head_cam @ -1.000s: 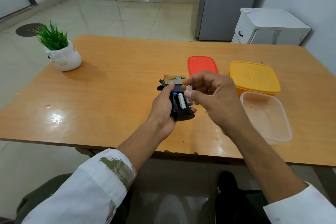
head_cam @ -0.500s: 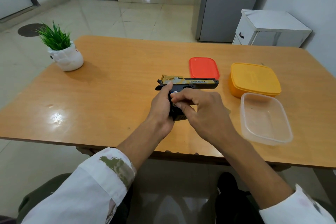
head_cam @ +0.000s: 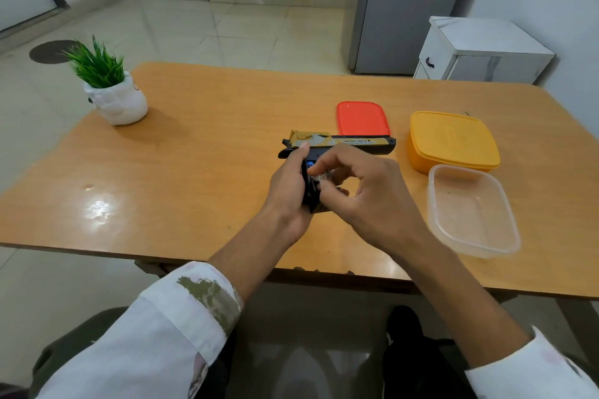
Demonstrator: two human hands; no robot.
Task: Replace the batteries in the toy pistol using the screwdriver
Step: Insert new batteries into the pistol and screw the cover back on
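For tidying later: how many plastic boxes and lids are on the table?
3: red lid beyond the toy pistol; closed yellow box right of it; open clear box in front of that.

Both forearms reach forward out of white sleeves, bare to the wrists, and meet at the middle. The left grip wraps the handle of the toy pistol from the left, thumb stretched up along its rear end. The right grip comes in from the right, back of the hand upward, fingers curled, thumb and forefinger pinching a small pale piece, too blurred to name, just beside the left palm.
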